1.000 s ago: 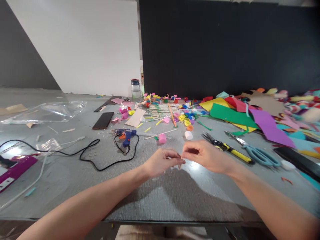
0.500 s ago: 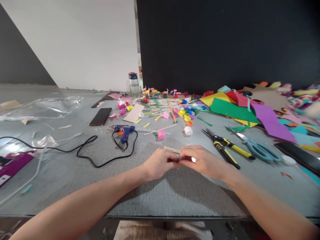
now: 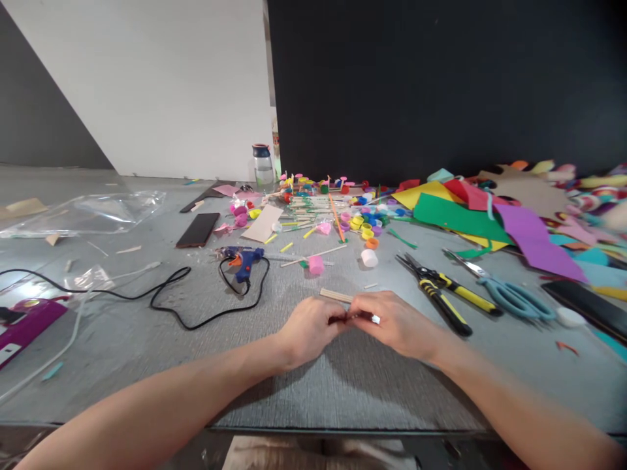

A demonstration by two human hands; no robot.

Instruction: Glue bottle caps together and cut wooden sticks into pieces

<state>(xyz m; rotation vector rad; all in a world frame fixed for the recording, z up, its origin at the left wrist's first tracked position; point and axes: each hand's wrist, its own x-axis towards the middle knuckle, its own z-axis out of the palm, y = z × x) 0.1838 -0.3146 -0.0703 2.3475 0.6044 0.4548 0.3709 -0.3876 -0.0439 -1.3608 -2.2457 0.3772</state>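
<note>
My left hand [image 3: 312,328] and my right hand [image 3: 394,322] meet at the fingertips above the near part of the table. Both are closed in a pinch, and whatever lies between the fingertips is too small and hidden to name. Just behind them lie some thin pale wooden sticks [image 3: 336,296], partly covered by the right hand. A short white piece [image 3: 371,286] rests beyond the right hand. Farther back are a pink bottle cap [image 3: 316,264] and a white bottle cap [image 3: 369,258].
A blue glue gun [image 3: 247,263] with a black cord lies left of my hands. Pliers [image 3: 434,287] and blue-handled scissors [image 3: 514,297] lie to the right. Behind are a phone [image 3: 197,230], a bottle [image 3: 263,166], several coloured caps and coloured sheets [image 3: 460,219].
My hands have shifted slightly nearer the table's front edge, fingertips still together. More of the pale sticks and the short white piece shows behind them.
</note>
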